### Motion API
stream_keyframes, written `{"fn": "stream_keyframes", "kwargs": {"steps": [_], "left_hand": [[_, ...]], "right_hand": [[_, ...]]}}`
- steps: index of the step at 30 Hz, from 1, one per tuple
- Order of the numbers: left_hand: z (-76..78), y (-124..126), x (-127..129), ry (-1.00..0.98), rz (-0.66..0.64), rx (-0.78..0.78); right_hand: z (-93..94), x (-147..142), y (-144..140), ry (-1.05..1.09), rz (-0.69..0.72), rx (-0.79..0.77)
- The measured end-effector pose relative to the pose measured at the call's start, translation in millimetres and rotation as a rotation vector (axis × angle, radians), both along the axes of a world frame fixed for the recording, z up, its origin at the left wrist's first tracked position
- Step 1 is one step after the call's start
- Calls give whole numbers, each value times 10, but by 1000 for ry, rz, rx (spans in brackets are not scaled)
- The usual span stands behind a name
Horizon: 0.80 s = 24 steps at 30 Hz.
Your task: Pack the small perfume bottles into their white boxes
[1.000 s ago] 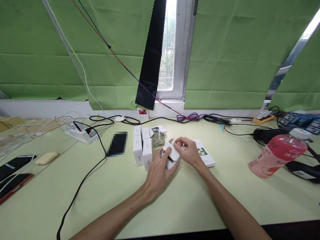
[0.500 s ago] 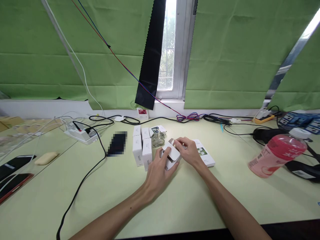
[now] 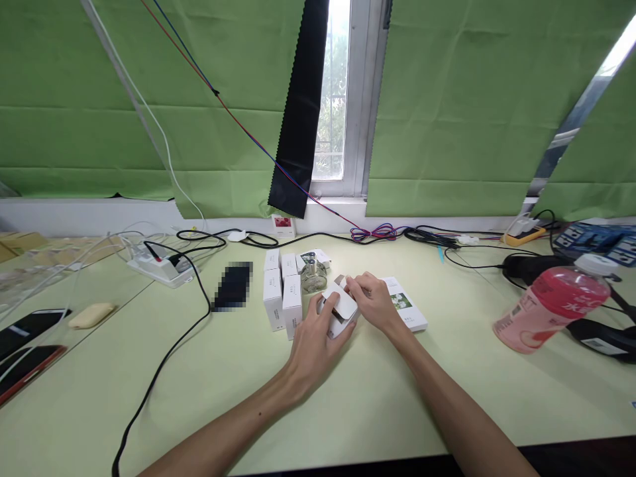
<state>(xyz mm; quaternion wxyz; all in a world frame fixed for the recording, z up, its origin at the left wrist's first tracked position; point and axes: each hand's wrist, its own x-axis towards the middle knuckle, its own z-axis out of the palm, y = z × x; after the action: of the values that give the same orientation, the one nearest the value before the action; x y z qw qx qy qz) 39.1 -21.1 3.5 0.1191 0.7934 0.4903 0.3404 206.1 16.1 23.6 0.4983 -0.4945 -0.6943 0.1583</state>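
My left hand (image 3: 314, 344) grips a small white carton (image 3: 339, 311) from below and the near side, just above the pale green table (image 3: 377, 397). My right hand (image 3: 375, 303) pinches the carton's open end flap at its far tip. Just beyond the carton stands a small glass bottle (image 3: 314, 276). To its left stand several upright white boxes (image 3: 283, 296) in a tight group. A flat white box with a flower print (image 3: 406, 310) lies under my right wrist.
A pink drink bottle (image 3: 554, 303) lies on its side at the right. A black cable (image 3: 163, 361) runs from a white power strip (image 3: 159, 267) toward the near edge. Two phones (image 3: 24, 344) lie at far left. Cables (image 3: 427, 236) and a black device (image 3: 534, 267) line the back right.
My right fingers have shifted slightly on the carton's end flap, folding it down a little. My left hand and the carton stay almost where they were.
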Motion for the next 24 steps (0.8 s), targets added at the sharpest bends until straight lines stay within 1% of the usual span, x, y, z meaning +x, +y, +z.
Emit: {"fn": "stream_keyframes", "kwargs": {"steps": [7,11,17,20,24], "left_hand": [[6,-3,3,-4,8,-11],[-5,2,-5,-41,-19,-12],[10,-7,3,-132,-84,-11],[2,-10,9,-140,-99,-47],[-28,-5,3,-132,-103,-97]], "right_hand": [[20,-9,-9,-2,1,-15],[20,-17,-18,33,0,3],[41,-20,-45,190,12,68],[51,-11,-68,284,21,81],[54,2,-90,349,-22,115]]}}
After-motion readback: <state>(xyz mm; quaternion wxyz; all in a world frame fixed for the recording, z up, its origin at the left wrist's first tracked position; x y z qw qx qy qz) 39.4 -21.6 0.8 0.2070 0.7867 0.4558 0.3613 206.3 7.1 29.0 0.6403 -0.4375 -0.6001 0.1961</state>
